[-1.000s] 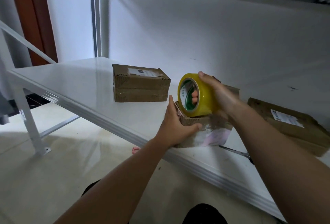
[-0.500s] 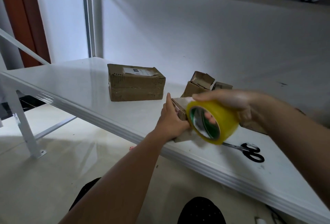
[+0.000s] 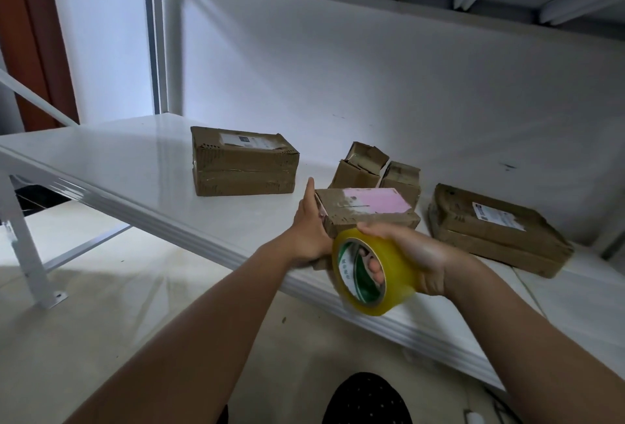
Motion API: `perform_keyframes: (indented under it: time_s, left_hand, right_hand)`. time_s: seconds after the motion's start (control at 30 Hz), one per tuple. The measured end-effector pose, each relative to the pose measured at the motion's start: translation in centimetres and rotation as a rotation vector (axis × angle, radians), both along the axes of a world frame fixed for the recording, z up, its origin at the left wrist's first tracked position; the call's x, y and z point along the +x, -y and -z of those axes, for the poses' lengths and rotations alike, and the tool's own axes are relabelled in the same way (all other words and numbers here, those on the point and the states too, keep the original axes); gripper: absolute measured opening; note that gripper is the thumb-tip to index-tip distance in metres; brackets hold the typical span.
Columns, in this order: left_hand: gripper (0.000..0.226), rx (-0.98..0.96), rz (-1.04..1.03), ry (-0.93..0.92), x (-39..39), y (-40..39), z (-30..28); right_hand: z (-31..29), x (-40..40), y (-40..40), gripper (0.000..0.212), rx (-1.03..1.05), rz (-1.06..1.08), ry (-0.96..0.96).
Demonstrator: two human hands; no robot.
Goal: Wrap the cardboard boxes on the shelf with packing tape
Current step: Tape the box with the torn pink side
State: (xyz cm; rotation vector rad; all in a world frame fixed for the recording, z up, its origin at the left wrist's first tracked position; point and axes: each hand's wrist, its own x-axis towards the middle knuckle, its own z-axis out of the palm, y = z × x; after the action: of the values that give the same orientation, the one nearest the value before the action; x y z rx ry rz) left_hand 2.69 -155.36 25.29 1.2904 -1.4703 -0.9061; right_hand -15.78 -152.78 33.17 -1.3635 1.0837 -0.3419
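Tape roll (image 3: 373, 275) against pink-labelled box (image 3: 367, 210)

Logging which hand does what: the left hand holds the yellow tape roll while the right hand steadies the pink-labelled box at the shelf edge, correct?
Hands are swapped. In the head view the right hand grips the yellow tape roll, and the left hand steadies the pink-labelled box at the shelf edge.
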Motion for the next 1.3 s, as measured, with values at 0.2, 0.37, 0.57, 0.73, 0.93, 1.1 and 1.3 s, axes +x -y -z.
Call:
perform_keyframes:
  time_s: [0.2,0.37,0.57,0.73,0.93,1.1,1.3]
  left_hand:
    - [0.114,0.016,-0.091,0.278,0.8,-1.7,2.6]
    - [0.123,0.039,-0.116,0.575,1.8,-1.4,2.6]
    - [0.120,0.047,0.030,0.376,3.1,-1.9,1.8]
    - [0.128,0.164,0.071,0.771,3.5,-0.3,0.8]
    - [0.152,-0.101,-0.025,0.519,3.5,2.1,0.6]
    - [0.146,-0.177,-0.131,0.359,2.9,3.1,2.8]
    - [0.153,-0.230,-0.063,0.572,2.9,3.1,2.9]
  right_hand:
    - [1.8,1.5,-0.7,0.042,-0.052,0.014,0.102]
    - [1.4,1.1,-0.1,0.044,-0.072,-0.006,0.100]
    - [-2.8,2.1,2.7,0.050,-0.128,-0.049,0.143]
    - [-5.6,4.1,5.3,0.044,-0.057,-0.101,0.223]
    - [-6.1,5.8,7.4,0.033,-0.107,0.000,0.141]
    - [-5.9,6.8,8.4,0.034,-0.063,-0.002,0.144]
    - [-6.0,7.1,9.1,0.037,-0.003,0.029,0.175]
